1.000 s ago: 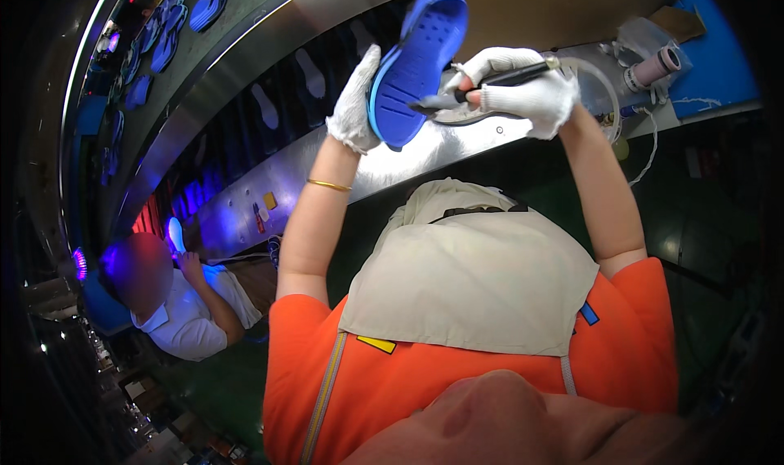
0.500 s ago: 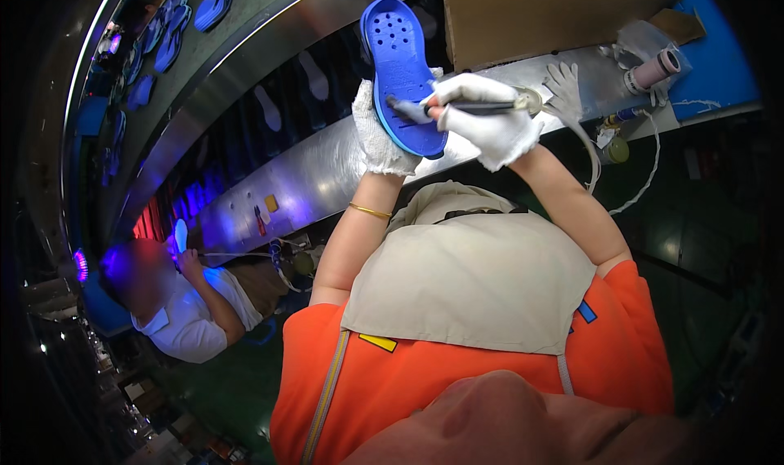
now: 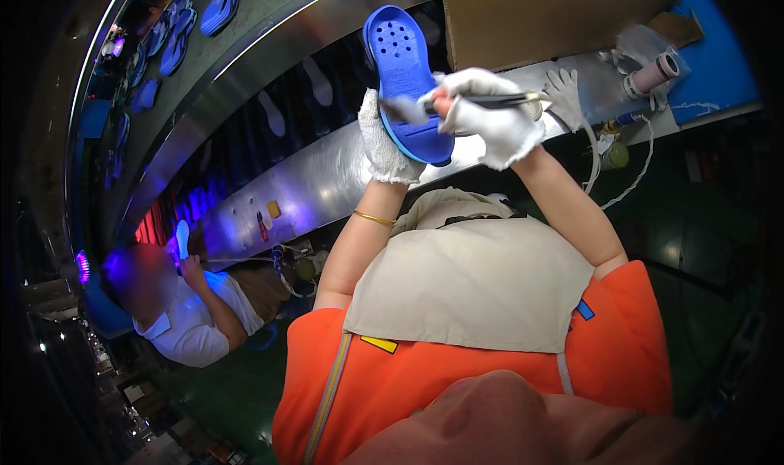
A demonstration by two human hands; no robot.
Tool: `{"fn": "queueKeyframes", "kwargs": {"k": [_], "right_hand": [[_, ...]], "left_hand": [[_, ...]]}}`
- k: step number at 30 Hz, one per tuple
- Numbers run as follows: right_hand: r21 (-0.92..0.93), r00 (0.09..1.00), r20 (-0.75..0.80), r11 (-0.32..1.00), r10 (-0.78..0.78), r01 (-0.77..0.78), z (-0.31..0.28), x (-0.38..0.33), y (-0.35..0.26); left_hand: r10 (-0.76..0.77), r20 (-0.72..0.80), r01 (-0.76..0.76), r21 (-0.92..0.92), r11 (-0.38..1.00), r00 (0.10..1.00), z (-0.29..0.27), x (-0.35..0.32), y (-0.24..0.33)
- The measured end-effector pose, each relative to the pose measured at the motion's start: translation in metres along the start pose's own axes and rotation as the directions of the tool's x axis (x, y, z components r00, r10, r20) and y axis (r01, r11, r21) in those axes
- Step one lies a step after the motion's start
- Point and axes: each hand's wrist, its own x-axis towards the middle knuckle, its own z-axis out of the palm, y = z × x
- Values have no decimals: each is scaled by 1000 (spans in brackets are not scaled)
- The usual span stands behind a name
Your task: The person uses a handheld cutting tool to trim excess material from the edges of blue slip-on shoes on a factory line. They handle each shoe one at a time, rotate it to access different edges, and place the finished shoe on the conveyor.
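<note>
My left hand [image 3: 384, 146], in a white knit glove, is closed around the left edge of a blue shoe sole [image 3: 404, 69]. The sole lies tilted with its top face toward me and has a cluster of small round holes at its far end. Between the gloved fingers of my right hand [image 3: 494, 122] is a brush [image 3: 404, 111] with a dark handle. Its bristles, blurred by motion, are over the near half of the sole. Bare fingertips poke out of the right glove. The underside of the sole is hidden.
A metal ledge [image 3: 318, 171] runs along the bench, with a spare white glove [image 3: 563, 93] and a pinkish roll [image 3: 653, 75] at right. A cardboard box [image 3: 531, 16] stands beyond. Blue sandals [image 3: 222, 6] sit on the conveyor at upper left. A co-worker [image 3: 196, 318] sits left, holding a sole.
The sole and my left hand have shifted slightly toward me and to the right. The brush tip has swept a little across the sole, and my right hand stays closed on the brush.
</note>
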Motion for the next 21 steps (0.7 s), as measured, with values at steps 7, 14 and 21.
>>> {"fn": "queueKeyframes", "kwargs": {"k": [7, 14, 21], "right_hand": [[-288, 936, -136, 917, -323, 275, 1, 25, 16], [-140, 944, -298, 985, -140, 102, -19, 41, 15], [-170, 986, -2, 972, -164, 162, -38, 38, -8]], "left_hand": [[-73, 41, 75, -50, 996, 996, -2, 3, -9], [-105, 1, 105, 80, 991, 994, 11, 0, -3], [-126, 55, 113, 193, 975, 991, 4, 9, 16]]}}
